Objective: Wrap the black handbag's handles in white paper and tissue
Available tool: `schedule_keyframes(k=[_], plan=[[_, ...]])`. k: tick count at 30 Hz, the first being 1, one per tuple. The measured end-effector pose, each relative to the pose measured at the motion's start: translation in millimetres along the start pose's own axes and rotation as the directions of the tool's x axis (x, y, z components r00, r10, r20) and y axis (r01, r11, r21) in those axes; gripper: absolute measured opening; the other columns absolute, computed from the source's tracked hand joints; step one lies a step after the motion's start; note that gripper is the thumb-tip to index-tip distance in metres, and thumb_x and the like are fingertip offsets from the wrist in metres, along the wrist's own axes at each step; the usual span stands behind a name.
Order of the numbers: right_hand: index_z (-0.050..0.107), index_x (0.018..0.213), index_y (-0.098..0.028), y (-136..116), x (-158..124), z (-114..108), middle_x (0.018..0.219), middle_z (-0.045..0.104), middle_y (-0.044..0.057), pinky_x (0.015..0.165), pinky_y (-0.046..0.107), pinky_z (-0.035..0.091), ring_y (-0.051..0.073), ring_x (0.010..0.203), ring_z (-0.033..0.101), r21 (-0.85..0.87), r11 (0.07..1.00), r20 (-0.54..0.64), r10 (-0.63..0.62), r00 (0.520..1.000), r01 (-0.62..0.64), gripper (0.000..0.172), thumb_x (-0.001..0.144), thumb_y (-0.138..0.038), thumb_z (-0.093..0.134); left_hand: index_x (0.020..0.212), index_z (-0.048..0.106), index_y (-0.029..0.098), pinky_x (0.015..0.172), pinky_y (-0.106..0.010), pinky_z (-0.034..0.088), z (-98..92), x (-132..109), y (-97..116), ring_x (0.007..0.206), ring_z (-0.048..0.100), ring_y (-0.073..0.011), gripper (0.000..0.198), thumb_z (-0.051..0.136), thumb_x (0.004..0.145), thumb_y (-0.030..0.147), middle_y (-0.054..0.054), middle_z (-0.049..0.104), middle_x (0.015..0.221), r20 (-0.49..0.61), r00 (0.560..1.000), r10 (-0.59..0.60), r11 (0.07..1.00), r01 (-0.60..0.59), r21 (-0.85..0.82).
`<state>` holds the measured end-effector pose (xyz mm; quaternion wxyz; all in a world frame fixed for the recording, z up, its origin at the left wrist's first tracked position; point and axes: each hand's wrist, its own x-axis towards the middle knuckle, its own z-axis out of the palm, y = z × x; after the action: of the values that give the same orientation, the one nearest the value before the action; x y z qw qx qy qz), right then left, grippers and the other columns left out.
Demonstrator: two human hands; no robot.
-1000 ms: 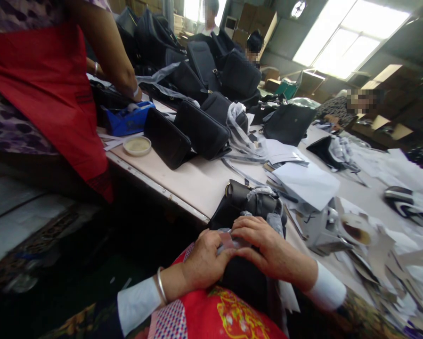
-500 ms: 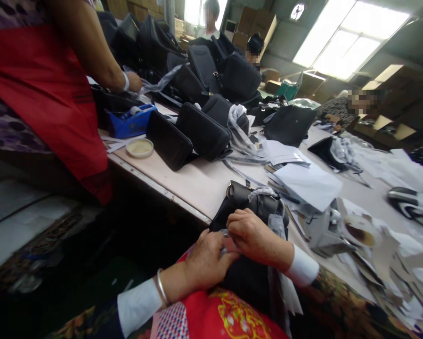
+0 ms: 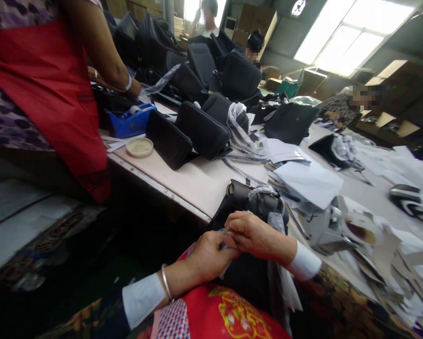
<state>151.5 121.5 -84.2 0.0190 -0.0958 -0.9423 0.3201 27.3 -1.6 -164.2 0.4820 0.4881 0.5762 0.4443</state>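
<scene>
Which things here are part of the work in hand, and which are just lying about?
Apparently in the work:
black bag
plastic wrap on it

Apparently just lying about:
other black bags
white papers
round dish
blue tape dispenser

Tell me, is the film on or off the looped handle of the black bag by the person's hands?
On: pale, crinkled film runs in a curve over the black bag, just beyond the right hand.

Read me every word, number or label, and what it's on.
No text reads for certain.
Pale grey holder: one dark mark like "X", too blurred to confirm.
Blue tape dispenser: any marking too blurred to read.
Yellow print on red apron: no legible word.
Nearest black bag: no lettering legible.
</scene>
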Motion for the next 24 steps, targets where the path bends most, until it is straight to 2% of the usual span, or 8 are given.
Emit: schedule_keyframes(k=[3,5,8,12,15,19,22,24], plan=[[0.071,0.098,-0.016,-9,-2,-21,0.100,0.071,0.008,0.086,0.031,0.052,0.018,0.093,0.065,0.128,0.992,0.071,0.004,0.997,-0.014,0.027,0.104,-0.023,0.046,0.078,0.077,0.020,0.073,-0.023,0.049,1.8,-1,2,0.079,0.067,-0.0155,0.010,0.068,0.082,0.020,0.003,0.075,0.081,0.000,1.000,0.005,0.998,-0.005,-0.064],[0.072,0.105,-0.017,-14,-2,-28,0.102,0.072,0.008,0.085,0.031,0.053,0.019,0.093,0.067,0.131,0.987,0.113,0.075,0.991,-0.090,0.021,0.101,-0.029,0.056,0.076,0.075,0.019,0.069,-0.023,0.048,1.9,-1,2,0.075,0.065,-0.0149,0.012,0.067,0.084,0.023,0.003,0.073,0.077,0.020,1.000,-0.007,0.999,0.007,-0.040],[0.075,0.093,-0.017,-16,2,-21,0.091,0.072,0.006,0.080,0.029,0.052,0.019,0.086,0.067,-0.003,0.986,0.139,0.165,0.977,-0.166,0.008,0.090,-0.018,0.068,0.075,0.072,0.018,0.063,-0.022,0.043,1.6,0,0,0.070,0.061,-0.0144,0.015,0.066,0.085,0.026,0.003,0.068,0.072,0.019,1.000,-0.021,0.999,0.020,0.051],[0.075,0.081,-0.015,-13,9,-7,0.084,0.070,0.004,0.072,0.025,0.049,0.016,0.078,0.066,-0.101,0.971,0.145,0.231,0.962,-0.218,0.018,0.082,-0.001,0.064,0.081,0.072,0.018,0.059,-0.023,0.040,0.9,-1,-1,0.070,0.062,-0.0149,0.009,0.068,0.082,0.026,0.003,0.069,0.074,0.005,0.999,-0.054,0.995,0.054,0.081],[0.074,0.078,-0.015,-11,15,-3,0.080,0.069,0.004,0.067,0.023,0.047,0.015,0.074,0.064,-0.145,0.961,0.161,0.259,0.952,-0.237,0.015,0.082,-0.003,0.066,0.080,0.072,0.019,0.056,-0.024,0.038,-0.3,-3,0,0.067,0.063,-0.0162,0.011,0.070,0.080,0.030,0.002,0.069,0.072,0.006,0.997,-0.078,0.986,0.077,0.146],[0.072,0.075,-0.016,-7,18,2,0.078,0.068,0.003,0.065,0.025,0.045,0.016,0.073,0.063,-0.218,0.947,0.159,0.275,0.948,-0.238,0.009,0.081,-0.009,0.072,0.077,0.072,0.020,0.056,-0.025,0.042,-3.6,-3,2,0.065,0.063,-0.0188,0.015,0.072,0.079,0.035,0.001,0.069,0.068,0.032,0.992,-0.119,0.968,0.109,0.227],[0.071,0.074,-0.015,-6,15,4,0.078,0.067,0.003,0.067,0.026,0.044,0.016,0.073,0.062,-0.229,0.947,0.127,0.259,0.958,-0.225,0.008,0.082,-0.012,0.074,0.080,0.074,0.021,0.061,-0.025,0.046,-7.0,-3,5,0.069,0.065,-0.0192,0.013,0.069,0.082,0.033,0.001,0.071,0.072,0.064,0.995,-0.078,0.973,0.062,0.222],[0.071,0.079,-0.014,-7,10,2,0.080,0.066,0.003,0.070,0.027,0.045,0.016,0.076,0.062,-0.200,0.954,0.056,0.241,0.969,-0.225,0.006,0.081,-0.011,0.074,0.086,0.074,0.022,0.064,-0.024,0.047,-9.2,-4,8,0.072,0.066,-0.0186,0.012,0.065,0.085,0.031,0.001,0.073,0.078,0.073,0.997,-0.034,0.981,0.019,0.191]])
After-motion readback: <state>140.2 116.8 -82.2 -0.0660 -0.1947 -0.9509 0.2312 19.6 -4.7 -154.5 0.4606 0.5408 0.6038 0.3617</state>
